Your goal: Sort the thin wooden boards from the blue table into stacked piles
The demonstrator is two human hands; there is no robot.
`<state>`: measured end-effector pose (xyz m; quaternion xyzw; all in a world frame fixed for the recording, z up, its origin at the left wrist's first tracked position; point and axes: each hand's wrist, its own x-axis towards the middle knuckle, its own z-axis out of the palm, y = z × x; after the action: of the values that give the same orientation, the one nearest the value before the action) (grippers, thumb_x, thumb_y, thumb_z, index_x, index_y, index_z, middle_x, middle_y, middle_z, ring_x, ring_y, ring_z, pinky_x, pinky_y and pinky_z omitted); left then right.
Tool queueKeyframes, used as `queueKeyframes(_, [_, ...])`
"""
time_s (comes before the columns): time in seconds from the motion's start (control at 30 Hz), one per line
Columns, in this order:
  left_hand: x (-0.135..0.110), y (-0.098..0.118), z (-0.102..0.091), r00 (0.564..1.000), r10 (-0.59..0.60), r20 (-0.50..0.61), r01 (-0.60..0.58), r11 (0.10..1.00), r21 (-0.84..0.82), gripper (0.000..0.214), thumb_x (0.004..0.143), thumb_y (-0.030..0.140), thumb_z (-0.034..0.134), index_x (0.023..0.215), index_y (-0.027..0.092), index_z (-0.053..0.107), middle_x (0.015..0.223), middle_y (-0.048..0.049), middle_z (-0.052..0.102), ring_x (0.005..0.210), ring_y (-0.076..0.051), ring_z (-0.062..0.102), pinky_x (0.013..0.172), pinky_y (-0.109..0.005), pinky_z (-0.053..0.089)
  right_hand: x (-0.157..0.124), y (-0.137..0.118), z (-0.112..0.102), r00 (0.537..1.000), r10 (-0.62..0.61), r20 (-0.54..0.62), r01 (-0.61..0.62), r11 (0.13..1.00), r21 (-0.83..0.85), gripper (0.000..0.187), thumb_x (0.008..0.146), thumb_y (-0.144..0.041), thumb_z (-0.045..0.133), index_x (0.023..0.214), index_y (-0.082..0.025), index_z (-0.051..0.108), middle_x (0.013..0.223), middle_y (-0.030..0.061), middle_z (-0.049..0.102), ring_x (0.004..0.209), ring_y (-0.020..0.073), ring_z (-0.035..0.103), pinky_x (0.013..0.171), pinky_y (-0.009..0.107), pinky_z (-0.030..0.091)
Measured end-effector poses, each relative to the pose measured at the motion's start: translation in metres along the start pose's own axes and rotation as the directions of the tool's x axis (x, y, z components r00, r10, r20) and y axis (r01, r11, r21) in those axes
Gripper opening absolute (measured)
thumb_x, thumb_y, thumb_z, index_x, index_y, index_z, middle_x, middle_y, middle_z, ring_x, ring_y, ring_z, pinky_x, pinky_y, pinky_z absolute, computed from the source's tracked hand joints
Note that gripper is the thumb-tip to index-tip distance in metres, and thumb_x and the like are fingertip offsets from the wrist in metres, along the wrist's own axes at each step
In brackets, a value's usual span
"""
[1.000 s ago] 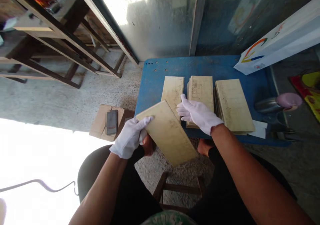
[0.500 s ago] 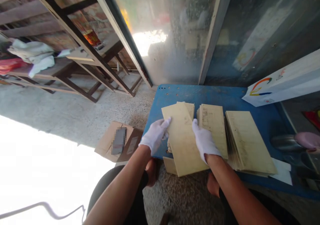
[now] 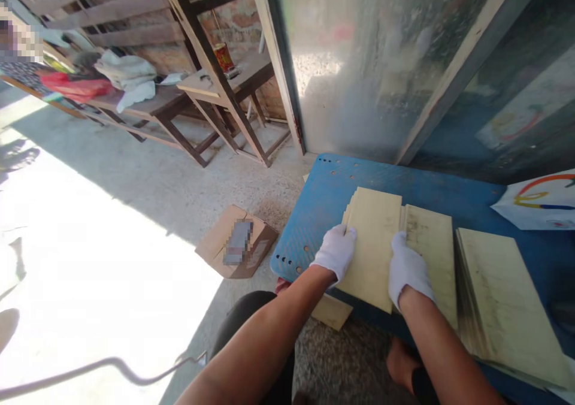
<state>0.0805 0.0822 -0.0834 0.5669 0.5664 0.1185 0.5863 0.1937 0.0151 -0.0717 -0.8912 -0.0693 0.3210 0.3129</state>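
A pale yellow rectangular board (image 3: 372,243) lies on top of the leftmost stack, lined up roughly with the pieces under it. My left hand (image 3: 335,250), in a white glove, holds its left edge with the thumb on top. On the opposite edge is my right hand (image 3: 409,268), also gloved, its thumb along the rim and its other fingers mostly hidden. Right of it stands a middle stack (image 3: 432,249) of similar boards with dark smudges. Farther right is another stack (image 3: 507,291), its layered side visible. All rest on a blue table (image 3: 330,204).
Below the table's front edge another pale board (image 3: 332,313) shows. A cardboard box (image 3: 215,246) with a blurred grey item sits on the floor at left. Glass panels (image 3: 359,93) rise behind the table. A white printed bag (image 3: 539,204) stands at the right. Wooden benches (image 3: 171,102) line the brick wall.
The board, tilted across the left stack before, now lies straighter and squared on it, with both hands still at its edges. My view has swung to the left.
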Motion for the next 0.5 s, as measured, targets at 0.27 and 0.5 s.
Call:
queueKeyframes(0.27, [0.016, -0.012, 0.005, 0.998, -0.026, -0.055, 0.034, 0.988, 0.151, 0.036, 0.091, 0.027, 0.038, 0.104, 0.015, 0.069, 0.104, -0.0112, 0.072, 0.092, -0.021, 0.066, 0.080, -0.029, 0.049, 0.020, 0.004, 0.019, 0.993, -0.097, 0.071, 0.107, 0.983, -0.148, 0.052, 0.092, -0.046, 0.036, 0.081, -0.012, 0.074, 0.086, 0.0182, 0.072, 0.087, 0.0267, 0.066, 0.071, 0.030, 0.046])
queueKeyframes(0.5, [0.024, -0.004, 0.002, 0.995, 0.078, -0.061, -0.033, 0.844, 0.535, 0.035, 0.090, 0.030, 0.038, 0.097, 0.017, 0.069, 0.104, -0.0157, 0.070, 0.098, -0.027, 0.065, 0.082, -0.032, 0.047, 0.018, 0.003, 0.025, 0.986, -0.148, 0.074, 0.157, 0.978, -0.135, 0.058, 0.090, -0.054, 0.032, 0.096, -0.013, 0.072, 0.094, 0.0172, 0.072, 0.088, 0.0283, 0.066, 0.066, 0.031, 0.044])
